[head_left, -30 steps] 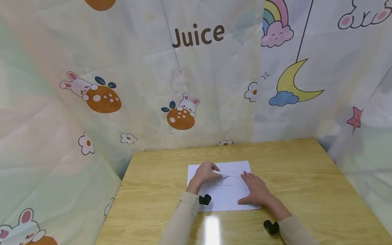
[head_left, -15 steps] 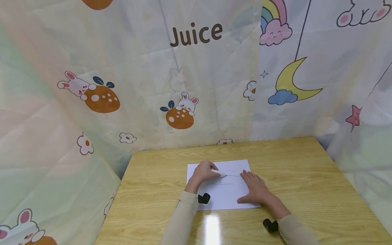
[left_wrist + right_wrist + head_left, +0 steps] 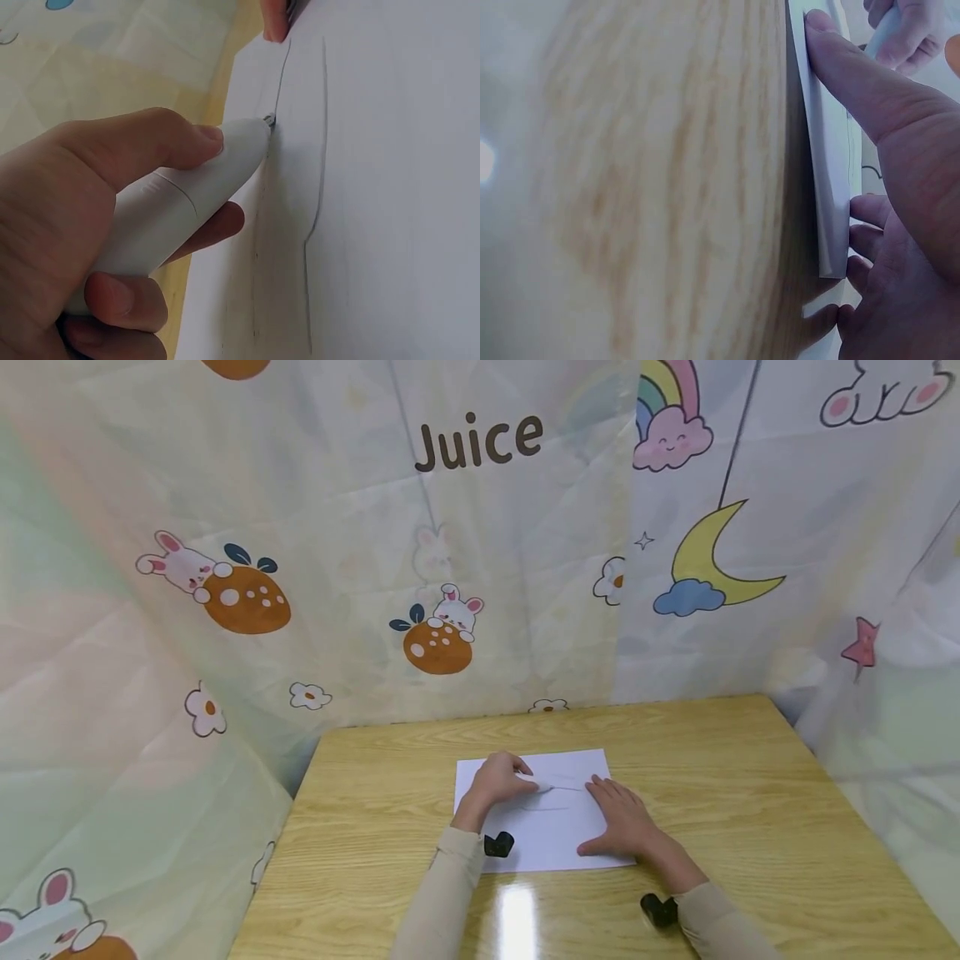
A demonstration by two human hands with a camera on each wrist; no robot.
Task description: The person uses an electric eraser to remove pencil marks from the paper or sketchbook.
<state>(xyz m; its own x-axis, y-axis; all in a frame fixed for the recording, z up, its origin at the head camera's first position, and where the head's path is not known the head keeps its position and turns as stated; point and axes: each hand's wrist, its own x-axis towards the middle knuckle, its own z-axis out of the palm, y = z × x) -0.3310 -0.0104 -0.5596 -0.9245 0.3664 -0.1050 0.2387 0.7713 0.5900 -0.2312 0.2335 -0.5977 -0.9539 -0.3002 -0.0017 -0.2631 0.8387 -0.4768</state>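
Observation:
A sheet of white paper (image 3: 540,847) lies on the wooden table. My left hand (image 3: 497,779) grips a thick white pen-shaped tool (image 3: 232,161) with a small metal tip; its exact kind I cannot tell. In the left wrist view the thumb presses along the top of the tool, and the other fingers curl beneath. The tip is right at a thin dark line (image 3: 282,79) on the paper. A second line (image 3: 325,135), with a bend in it, runs alongside. My right hand (image 3: 626,822) rests spread over the paper's right side, thumb near the front edge.
The wooden table (image 3: 375,827) extends past the paper on all sides. Printed cloth (image 3: 525,552) with rabbits and a moon hangs behind and beside it. Small black devices sit at the left wrist (image 3: 498,844) and the right wrist (image 3: 659,910).
The head view has shifted slightly, so everything appears a little up and left. Both hands keep nearly the same places on the paper, the left still gripping the tool.

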